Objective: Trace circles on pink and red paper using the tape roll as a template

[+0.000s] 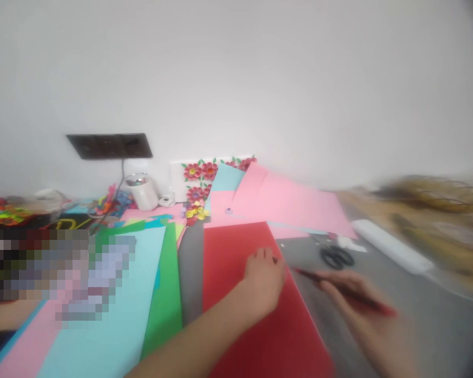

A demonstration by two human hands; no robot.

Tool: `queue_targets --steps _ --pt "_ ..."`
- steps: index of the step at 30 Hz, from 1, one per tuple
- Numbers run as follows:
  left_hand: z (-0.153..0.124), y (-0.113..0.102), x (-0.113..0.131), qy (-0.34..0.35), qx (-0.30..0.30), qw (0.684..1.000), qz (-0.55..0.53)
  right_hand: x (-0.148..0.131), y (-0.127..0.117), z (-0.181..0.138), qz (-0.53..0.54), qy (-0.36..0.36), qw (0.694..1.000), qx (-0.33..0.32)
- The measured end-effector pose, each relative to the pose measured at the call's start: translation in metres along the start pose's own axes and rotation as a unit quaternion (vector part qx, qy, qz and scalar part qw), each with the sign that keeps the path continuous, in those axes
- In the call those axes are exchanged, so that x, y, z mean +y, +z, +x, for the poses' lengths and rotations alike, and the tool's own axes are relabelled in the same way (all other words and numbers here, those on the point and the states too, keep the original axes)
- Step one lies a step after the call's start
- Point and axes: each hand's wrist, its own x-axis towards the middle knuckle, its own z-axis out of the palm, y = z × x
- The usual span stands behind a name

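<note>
A large sheet of red paper [236, 325] lies on the grey work surface in front of me. My left hand [265, 278] rests over its right edge with the fingers curled in. A small dark spot shows at those fingertips, too small to name. To the right of the sheet, my right hand [362, 310] holds a slim dark pen [355, 295] with reddish ends. The pen's tip points left toward the red paper's edge. Motion blurs this hand. Black-handled scissors [337, 257] lie just beyond it.
Light blue [114, 294] and green paper [165, 294] lie at left, near a person's arm [11, 315]. Pink sheets [291, 202] spread behind, by a panel of paper flowers [199, 178]. A white canister [142, 191] stands by the wall; a white bar [392, 247] lies right.
</note>
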Motion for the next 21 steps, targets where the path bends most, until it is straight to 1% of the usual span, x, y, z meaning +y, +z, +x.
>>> queue_targets --steps 2,4,5,8,10,13,15,18,21 --pt "-0.002 0.001 0.007 -0.002 -0.013 0.999 0.036 -0.016 -0.001 0.026 -0.007 0.048 0.999 0.021" --pt "-0.002 0.003 0.014 -0.017 -0.015 0.998 0.051 -0.032 0.005 0.051 0.005 0.053 0.999 0.002" --pt "-0.002 0.005 0.017 -0.028 -0.012 0.998 0.049 -0.04 0.011 0.061 0.016 0.046 0.999 -0.021" --pt "-0.001 0.012 0.025 -0.07 0.012 0.997 0.033 -0.056 0.036 0.082 0.071 0.002 0.989 -0.132" --pt "-0.001 0.017 0.03 -0.091 0.033 0.995 0.028 -0.063 0.054 0.09 0.085 -0.01 0.975 -0.203" --pt "0.0 0.023 0.034 -0.1 0.05 0.994 0.008 -0.07 0.075 0.096 0.118 0.01 0.943 -0.311" --pt "0.0 0.024 0.034 -0.102 0.056 0.993 -0.007 -0.074 0.084 0.098 0.139 0.028 0.92 -0.364" --pt "0.0 0.026 0.035 -0.104 0.058 0.993 -0.006 -0.08 0.091 0.099 0.142 0.024 0.904 -0.402" --pt "0.002 0.028 0.036 -0.106 0.049 0.993 -0.003 -0.087 0.092 0.097 0.086 -0.027 0.895 -0.436"
